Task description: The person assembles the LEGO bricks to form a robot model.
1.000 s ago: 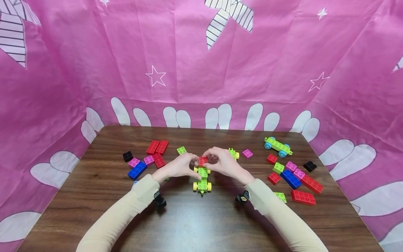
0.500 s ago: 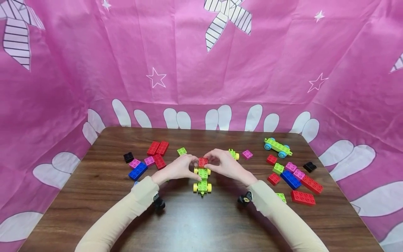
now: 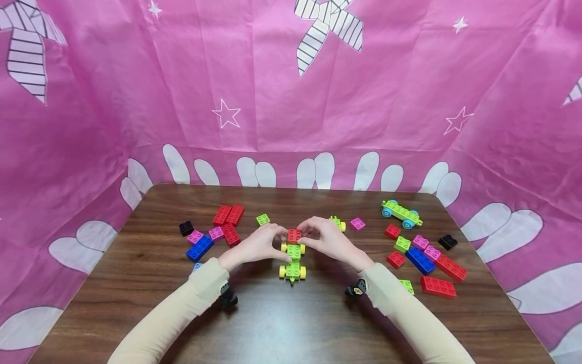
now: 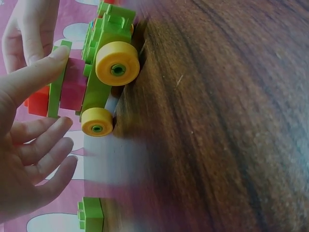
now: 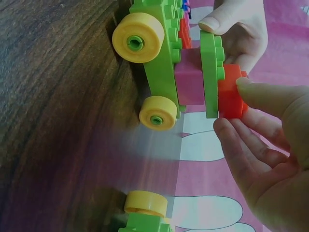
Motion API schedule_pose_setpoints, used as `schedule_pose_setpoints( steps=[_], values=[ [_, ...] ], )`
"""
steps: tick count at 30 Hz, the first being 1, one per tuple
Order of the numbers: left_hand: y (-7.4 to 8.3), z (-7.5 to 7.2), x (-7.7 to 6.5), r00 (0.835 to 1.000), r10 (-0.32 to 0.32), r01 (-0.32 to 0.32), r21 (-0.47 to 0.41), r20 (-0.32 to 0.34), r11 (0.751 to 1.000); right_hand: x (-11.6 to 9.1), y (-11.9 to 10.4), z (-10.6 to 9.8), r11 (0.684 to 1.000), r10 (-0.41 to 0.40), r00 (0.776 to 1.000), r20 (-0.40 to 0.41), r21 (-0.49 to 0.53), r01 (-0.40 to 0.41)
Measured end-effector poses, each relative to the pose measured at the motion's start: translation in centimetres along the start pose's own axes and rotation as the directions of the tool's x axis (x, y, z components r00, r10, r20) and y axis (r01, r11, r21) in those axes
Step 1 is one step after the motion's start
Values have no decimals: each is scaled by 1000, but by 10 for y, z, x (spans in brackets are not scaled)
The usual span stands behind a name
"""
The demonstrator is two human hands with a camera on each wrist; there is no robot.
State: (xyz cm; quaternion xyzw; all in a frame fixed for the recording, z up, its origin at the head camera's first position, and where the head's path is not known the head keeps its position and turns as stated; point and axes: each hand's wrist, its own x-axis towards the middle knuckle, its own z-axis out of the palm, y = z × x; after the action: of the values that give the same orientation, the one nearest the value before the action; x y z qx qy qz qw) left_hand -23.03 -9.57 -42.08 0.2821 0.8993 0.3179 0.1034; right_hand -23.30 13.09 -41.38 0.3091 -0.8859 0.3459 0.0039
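Observation:
In the head view a lime-green toy car base with yellow wheels stands mid-table. A pink brick sits on it, then a thin green brick, then a red brick on top. My left hand pinches the thin green brick by its ends, thumb on one and fingers at the other, as the left wrist view shows. From the other side my right hand pinches the red brick between thumb and fingertips. The stack's far side is hidden.
Red, blue, pink and black bricks lie left, including a blue brick. Similar bricks lie right, with a long red brick in front. A green car base with blue wheels stands back right. Another yellow-wheeled base is behind my right hand.
Both hands stay at the stack. My right hand has shifted very slightly to the right; the head view has tilted a little. The bricks keep their arrangement.

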Motion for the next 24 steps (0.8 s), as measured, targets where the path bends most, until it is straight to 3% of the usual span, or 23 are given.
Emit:
schedule_pose_setpoints(
  steps=[24],
  values=[
    [1,2,-1,1000,6,-6,-5,-6,1000,1,-3,-1,999,26,999,22,24,-26]
  ],
)
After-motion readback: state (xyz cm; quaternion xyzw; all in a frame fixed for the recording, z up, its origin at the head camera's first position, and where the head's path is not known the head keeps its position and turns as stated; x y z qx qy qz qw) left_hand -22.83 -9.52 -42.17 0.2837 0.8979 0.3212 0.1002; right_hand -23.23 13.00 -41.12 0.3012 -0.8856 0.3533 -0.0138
